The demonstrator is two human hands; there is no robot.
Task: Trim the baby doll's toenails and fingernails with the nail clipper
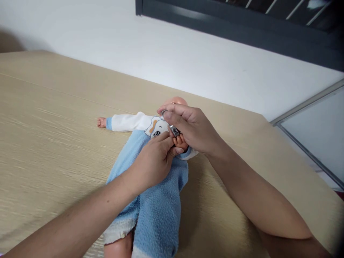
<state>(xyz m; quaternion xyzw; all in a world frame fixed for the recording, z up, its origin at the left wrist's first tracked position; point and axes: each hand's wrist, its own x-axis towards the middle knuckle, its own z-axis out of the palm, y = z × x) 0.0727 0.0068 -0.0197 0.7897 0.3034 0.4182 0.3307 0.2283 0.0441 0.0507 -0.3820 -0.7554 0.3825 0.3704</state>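
Note:
A baby doll (158, 200) in a blue and white fleece suit lies on its back, its head away from me and mostly hidden behind my right hand. My left hand (156, 159) is closed around the doll's small hand (180, 142), holding it up over the chest. In my right hand (189, 123) is a silver nail clipper (174, 130), pinched between thumb and fingers. Its lower end is right at the doll's fingers; whether it touches them I cannot tell. The doll's other arm (126, 122) stretches out to the left.
Beneath the doll is a light wooden table (59, 150). A white wall (107, 43) rises behind its far edge, with a dark frame (215, 27) at the top. Metal rails (309, 98) run along the right side.

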